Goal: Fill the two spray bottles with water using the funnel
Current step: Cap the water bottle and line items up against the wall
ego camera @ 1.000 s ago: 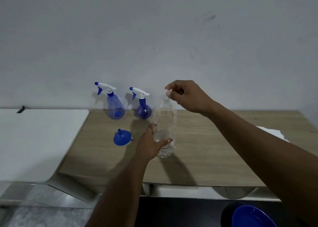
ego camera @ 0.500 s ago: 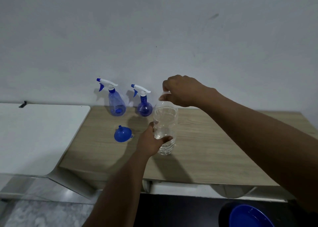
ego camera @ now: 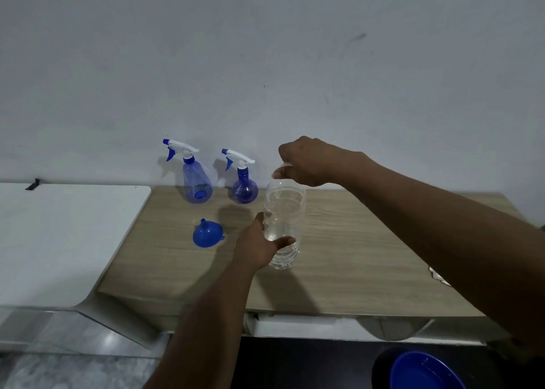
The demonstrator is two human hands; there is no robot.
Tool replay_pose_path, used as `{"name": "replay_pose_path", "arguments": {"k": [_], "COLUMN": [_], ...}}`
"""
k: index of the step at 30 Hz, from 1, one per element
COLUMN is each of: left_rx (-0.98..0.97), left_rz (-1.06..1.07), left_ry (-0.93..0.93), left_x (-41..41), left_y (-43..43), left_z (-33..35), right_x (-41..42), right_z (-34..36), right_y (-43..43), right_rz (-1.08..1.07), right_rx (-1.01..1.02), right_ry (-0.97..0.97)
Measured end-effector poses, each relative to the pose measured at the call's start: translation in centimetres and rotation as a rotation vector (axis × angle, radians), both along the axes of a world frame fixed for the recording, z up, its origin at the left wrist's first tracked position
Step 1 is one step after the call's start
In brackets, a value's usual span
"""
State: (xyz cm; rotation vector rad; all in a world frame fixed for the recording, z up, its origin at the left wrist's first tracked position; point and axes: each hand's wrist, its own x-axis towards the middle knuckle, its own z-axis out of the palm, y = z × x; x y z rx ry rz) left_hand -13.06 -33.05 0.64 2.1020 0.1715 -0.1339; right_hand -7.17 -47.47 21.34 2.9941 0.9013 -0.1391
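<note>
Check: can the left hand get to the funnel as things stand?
Probably not yet: the left hand is wrapped around the water bottle. Otherwise the funnel lies close beside it on bare tabletop.

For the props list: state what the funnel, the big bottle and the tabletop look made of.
Funnel: opaque blue plastic, slightly glossy, moulded spout. Big bottle: clear thin plastic, ribbed, see-through. Tabletop: pale wood grain, matte; probably laminate, cannot tell.

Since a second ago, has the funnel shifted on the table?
No. The funnel lies mouth-down in the same spot on the wooden table, in front of the two spray bottles, left of the water bottle.
</note>
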Motion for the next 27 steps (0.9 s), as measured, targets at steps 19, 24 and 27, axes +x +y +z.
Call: {"name": "replay_pose_path", "arguments": {"k": [19, 24, 27], "left_rx": [-0.021, -0.018, -0.006], "left_rz": [-0.024, -0.053, -0.086], "left_ry": [0.002, 0.022, 0.033], "left_x": [-0.3, -0.4, -0.3], "left_y": [0.1, 0.1, 0.0], "left_z": [0.1, 0.4, 0.3], "right_x": [-0.2, -0.1, -0.3], "right_z": [-1.3, -2.0, -2.5], "right_y": [0.2, -0.2, 0.3], "right_rz": [-0.001, 0.078, 0.023], "right_rx": [-0.13, -0.103, -0.111], "right_ry": [-0.379, -0.278, -0.422]}}
